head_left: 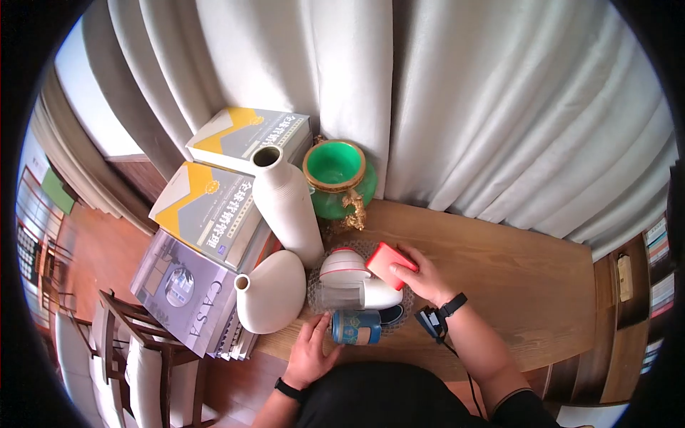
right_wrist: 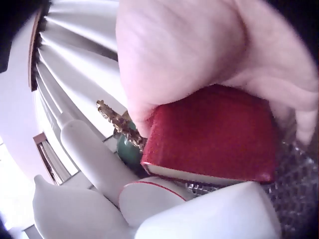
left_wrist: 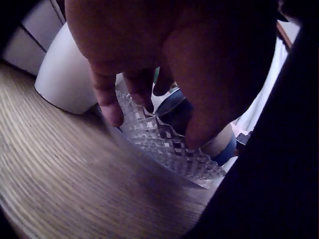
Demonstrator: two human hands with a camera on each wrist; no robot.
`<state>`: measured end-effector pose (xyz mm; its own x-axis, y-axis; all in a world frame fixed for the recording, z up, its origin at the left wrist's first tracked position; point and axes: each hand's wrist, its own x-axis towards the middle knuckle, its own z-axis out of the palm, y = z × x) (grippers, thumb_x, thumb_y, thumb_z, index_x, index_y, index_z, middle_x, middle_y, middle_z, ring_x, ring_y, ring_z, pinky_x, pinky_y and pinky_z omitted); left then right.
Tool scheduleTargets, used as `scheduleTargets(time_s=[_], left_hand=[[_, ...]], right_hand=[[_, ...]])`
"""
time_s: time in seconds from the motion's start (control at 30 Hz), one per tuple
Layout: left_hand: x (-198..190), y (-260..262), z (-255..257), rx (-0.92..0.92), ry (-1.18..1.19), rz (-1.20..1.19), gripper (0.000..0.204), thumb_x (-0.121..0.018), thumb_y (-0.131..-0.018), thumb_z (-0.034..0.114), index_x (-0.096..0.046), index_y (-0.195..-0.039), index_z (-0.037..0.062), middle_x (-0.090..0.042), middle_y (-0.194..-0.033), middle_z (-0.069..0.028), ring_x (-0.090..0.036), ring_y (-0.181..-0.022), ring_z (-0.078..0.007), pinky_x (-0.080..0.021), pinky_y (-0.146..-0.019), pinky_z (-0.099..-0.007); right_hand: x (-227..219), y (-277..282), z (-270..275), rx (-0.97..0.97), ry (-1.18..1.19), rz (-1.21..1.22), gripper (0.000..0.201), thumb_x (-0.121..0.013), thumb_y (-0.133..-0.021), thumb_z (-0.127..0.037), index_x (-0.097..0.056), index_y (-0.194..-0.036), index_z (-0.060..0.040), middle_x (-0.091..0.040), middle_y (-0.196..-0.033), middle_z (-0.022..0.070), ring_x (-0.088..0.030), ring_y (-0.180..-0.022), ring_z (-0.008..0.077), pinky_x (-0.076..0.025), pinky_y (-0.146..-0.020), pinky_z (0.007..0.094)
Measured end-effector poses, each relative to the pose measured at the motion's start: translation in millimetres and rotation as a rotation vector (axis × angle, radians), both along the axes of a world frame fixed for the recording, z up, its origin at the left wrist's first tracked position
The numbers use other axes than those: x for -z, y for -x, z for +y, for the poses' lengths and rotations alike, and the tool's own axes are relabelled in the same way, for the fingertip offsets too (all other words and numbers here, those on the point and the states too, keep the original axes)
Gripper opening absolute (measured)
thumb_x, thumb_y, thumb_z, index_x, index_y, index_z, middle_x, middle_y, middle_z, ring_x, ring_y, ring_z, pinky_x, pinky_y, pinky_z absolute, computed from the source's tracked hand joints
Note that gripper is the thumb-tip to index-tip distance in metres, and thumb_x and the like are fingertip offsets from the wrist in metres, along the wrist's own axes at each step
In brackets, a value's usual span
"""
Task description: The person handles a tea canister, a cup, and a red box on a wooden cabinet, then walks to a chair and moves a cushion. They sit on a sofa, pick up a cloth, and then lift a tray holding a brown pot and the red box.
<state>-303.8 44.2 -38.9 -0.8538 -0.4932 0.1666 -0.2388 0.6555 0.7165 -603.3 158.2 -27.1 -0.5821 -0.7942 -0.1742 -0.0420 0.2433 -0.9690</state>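
My right hand (head_left: 427,279) grips a small red box (right_wrist: 214,134), thumb along one side and fingers along the other. It is held tilted over the right part of a cut-glass plate (left_wrist: 149,137). On the plate sit white bowls with red rims (head_left: 344,262), a clear glass (head_left: 341,296), a white cup (head_left: 382,294) and a dark blue round piece (head_left: 391,314). A blue patterned can (head_left: 356,328) lies on its side at the near edge. My left hand (head_left: 311,353) is beside this can, its extended fingers (left_wrist: 110,112) at the plate's rim.
Left of the plate stand a round white vase (head_left: 272,296) and a tall white vase (head_left: 289,210), beside stacked thick books (head_left: 203,207). A green pot with gold handles (head_left: 349,196) stands behind. The wooden table (head_left: 499,285) extends right; pale curtains (head_left: 492,107) hang behind it.
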Motion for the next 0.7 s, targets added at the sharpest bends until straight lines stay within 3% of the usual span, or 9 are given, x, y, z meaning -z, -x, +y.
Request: scheduleTargets(time_s=[0.27, 0.33, 0.5, 0.57, 0.7], left_hand=[[-2, -8, 4, 0.005, 0.128, 0.038, 0.064, -0.081, -0.077, 0.012, -0.055, -0.135, 0.0029, -0.058, -0.127, -0.0173, -0.062, -0.111, -0.0364, -0.056, -0.091, -0.0412], [-3, -12, 4, -0.018, 0.146, 0.066, 0.063, -0.081, -0.076, 0.012, -0.056, -0.134, 0.0033, -0.059, -0.126, -0.0167, -0.062, -0.11, -0.0357, -0.056, -0.091, -0.0409], [-1, -23, 10, -0.083, 0.134, 0.064, 0.059, -0.081, -0.076, 0.011, -0.059, -0.131, 0.0046, -0.061, -0.124, -0.0154, -0.064, -0.109, -0.0339, -0.056, -0.09, -0.04], [1, -24, 12, -0.105, 0.121, 0.094, 0.059, -0.081, -0.076, 0.011, -0.059, -0.131, 0.0056, -0.061, -0.123, -0.0147, -0.064, -0.109, -0.0332, -0.057, -0.088, -0.0393], [14, -32, 13, -0.091, 0.083, 0.037, 0.065, -0.082, -0.076, 0.007, -0.054, -0.135, 0.0031, -0.059, -0.123, -0.0177, -0.067, -0.101, -0.0295, -0.059, -0.082, -0.0366]], right_hand=[[2, 17, 15, -0.165, 0.012, -0.002, 0.099, -0.075, -0.09, -0.047, -0.022, -0.156, 0.0042, -0.041, -0.152, 0.0228, -0.044, -0.139, 0.0289, -0.038, -0.113, 0.0382], [-4, 18, 21, -0.103, 0.047, -0.206, 0.1, -0.073, -0.092, -0.046, -0.016, -0.158, 0.0018, -0.037, -0.154, 0.0231, -0.041, -0.141, 0.0296, -0.037, -0.114, 0.039], [15, 13, 35, -0.157, 0.097, -0.3, 0.092, -0.067, -0.097, -0.043, -0.017, -0.158, 0.002, -0.037, -0.155, 0.0203, -0.041, -0.14, 0.0269, -0.037, -0.113, 0.0377], [7, 6, 36, 0.02, 0.141, -0.43, 0.088, -0.065, -0.099, -0.04, -0.016, -0.158, 0.0034, -0.038, -0.155, 0.019, -0.042, -0.139, 0.0253, -0.038, -0.112, 0.0373], [18, 6, 37, 0.002, 0.178, -0.384, 0.086, -0.065, -0.099, -0.038, -0.017, -0.157, 0.004, -0.041, -0.153, 0.0195, -0.046, -0.136, 0.0248, -0.04, -0.111, 0.0372]])
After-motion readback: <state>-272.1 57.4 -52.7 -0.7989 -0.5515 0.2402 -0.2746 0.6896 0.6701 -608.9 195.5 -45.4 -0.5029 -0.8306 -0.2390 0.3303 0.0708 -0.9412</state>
